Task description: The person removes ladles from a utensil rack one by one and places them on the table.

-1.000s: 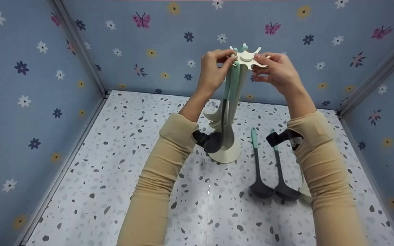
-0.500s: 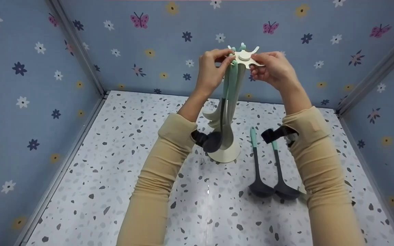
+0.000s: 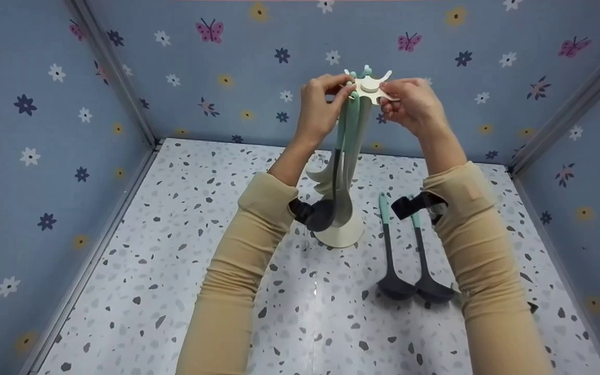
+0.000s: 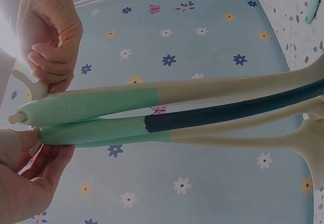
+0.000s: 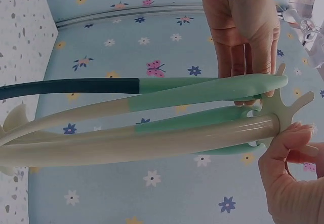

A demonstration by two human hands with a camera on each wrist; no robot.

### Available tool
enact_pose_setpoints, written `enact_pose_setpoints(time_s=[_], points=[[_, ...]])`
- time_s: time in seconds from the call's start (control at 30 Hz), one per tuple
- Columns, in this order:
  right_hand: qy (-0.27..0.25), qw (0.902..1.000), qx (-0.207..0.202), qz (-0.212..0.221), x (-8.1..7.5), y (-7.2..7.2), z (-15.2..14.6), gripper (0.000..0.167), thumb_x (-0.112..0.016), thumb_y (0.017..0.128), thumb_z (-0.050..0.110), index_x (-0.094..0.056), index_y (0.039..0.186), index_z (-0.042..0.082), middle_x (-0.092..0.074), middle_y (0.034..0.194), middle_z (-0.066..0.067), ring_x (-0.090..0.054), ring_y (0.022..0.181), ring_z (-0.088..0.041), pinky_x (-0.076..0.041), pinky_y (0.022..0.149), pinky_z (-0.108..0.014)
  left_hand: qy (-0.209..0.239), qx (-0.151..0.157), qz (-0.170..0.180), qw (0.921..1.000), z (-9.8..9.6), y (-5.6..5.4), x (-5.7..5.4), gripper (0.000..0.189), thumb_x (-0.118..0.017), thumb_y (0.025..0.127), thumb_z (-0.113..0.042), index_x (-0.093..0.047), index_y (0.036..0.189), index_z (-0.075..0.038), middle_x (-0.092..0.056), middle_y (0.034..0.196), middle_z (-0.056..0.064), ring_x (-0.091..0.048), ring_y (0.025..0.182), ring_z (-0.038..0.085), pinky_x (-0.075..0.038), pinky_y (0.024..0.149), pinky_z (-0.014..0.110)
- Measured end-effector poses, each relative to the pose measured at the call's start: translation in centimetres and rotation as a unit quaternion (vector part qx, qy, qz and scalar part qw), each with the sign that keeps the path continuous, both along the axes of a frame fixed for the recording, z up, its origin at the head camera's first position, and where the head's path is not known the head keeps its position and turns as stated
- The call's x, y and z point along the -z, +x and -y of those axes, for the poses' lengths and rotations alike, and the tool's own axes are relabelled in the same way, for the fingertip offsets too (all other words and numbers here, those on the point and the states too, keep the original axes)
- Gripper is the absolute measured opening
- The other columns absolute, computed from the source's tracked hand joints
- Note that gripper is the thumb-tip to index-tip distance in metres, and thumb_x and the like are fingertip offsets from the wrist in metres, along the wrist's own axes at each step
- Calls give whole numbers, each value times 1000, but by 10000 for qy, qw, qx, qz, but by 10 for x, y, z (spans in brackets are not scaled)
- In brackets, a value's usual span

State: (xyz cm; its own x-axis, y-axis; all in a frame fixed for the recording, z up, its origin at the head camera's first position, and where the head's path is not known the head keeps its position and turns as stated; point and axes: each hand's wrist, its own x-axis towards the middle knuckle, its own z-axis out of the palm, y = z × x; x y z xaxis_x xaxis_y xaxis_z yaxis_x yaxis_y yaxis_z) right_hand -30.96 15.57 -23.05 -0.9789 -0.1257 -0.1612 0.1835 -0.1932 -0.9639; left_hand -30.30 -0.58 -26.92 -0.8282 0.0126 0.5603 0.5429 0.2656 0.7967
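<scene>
A cream utensil stand rises from its round base [image 3: 339, 237], topped by a hooked disc [image 3: 370, 87]. My left hand [image 3: 321, 107] pinches the green handle end of a dark ladle [image 3: 322, 215] at one hook; its thumb and fingers also meet the hook in the left wrist view. My right hand [image 3: 417, 104] holds an arm of the disc between thumb and bent fingers. Several green-handled cream utensils hang round the post [image 5: 217, 138], one with its handle [image 4: 91, 107] beside the ladle's. In the head view, the hands partly cover the hooks.
Two dark ladles with green handles lie on the speckled tabletop, one on the left [image 3: 396, 286] and one on the right [image 3: 434, 290]. Something else is mostly hidden under the right sleeve [image 3: 492, 271]. Flower-patterned walls [image 3: 175, 104] enclose the table's back and sides.
My right hand has shifted slightly left, closer to the disc's centre, still holding an arm of it. The left hand keeps its pinch on the ladle. The head view has drifted slightly.
</scene>
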Motion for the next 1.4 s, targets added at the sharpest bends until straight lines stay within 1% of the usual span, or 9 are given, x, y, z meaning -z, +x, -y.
enact_pose_setpoints(time_s=[0.1,0.33,0.47,0.57,0.7,0.83,1.07,1.23,1.4], points=[[8,10000,39,-2,0,0,1,8,-53,87,1,-55,89,-6,-49,63,-9,-43,47,-13,-39,44,-21,-15,5,63,10000,0,0,0,20,-59,85,-14,-66,100,-1,-62,89,8,-56,79,12,-48,67,18],[28,9998,111,-147,2,0,0,9,-52,87,2,-55,89,-6,-49,61,-9,-43,46,-13,-38,42,-21,-78,74,-311,9995,1,-2,3,24,-58,86,-12,-64,104,1,-61,91,10,-56,79,12,-48,68,18],[-53,9996,164,-231,3,-1,1,8,-51,87,1,-54,89,-7,-49,59,-9,-42,45,-12,-37,41,-20,-104,110,-363,9992,1,-2,3,29,-57,87,-12,-60,112,1,-61,92,11,-57,81,13,-48,70,18],[-21,9996,207,-175,1,0,1,9,-52,87,1,-54,90,-7,-49,60,-9,-42,45,-13,-37,42,-20,-13,119,-407,9991,1,-1,3,31,-56,87,-12,-57,115,1,-60,92,10,-57,82,13,-47,71,19],[-18,9996,242,-114,1,0,1,9,-52,87,2,-55,90,-6,-49,60,-9,-43,45,-13,-37,42,-20,111,140,-312,9994,5,2,6,33,-57,87,-14,-56,117,2,-59,94,11,-57,85,14,-48,72,19],[-123,9995,281,-45,2,1,3,9,-52,87,1,-54,91,-6,-49,59,-9,-42,44,-13,-37,41,-20,183,128,-212,9995,10,4,16,34,-57,87,-13,-55,116,4,-58,94,13,-57,87,16,-48,72,21],[-191,9992,337,-26,4,1,3,8,-51,87,0,-54,90,-6,-49,58,-9,-41,43,-13,-36,40,-20,263,-93,-13,9996,17,16,37,33,-59,86,-13,-55,113,5,-56,102,14,-56,92,17,-48,74,23],[-246,9990,361,-85,5,1,3,7,-51,87,1,-54,86,-6,-48,57,-8,-41,43,-13,-36,40,-20,351,16,128,9993,19,25,55,29,-60,85,-12,-55,109,5,-56,104,14,-55,94,22,-48,75,26],[-293,9988,309,-227,7,1,4,8,-50,87,0,-54,84,-6,-48,55,-8,-41,42,-12,-36,39,-19,335,196,347,9986,20,31,77,32,-61,84,-11,-54,111,5,-56,104,15,-55,95,22,-48,75,26]])
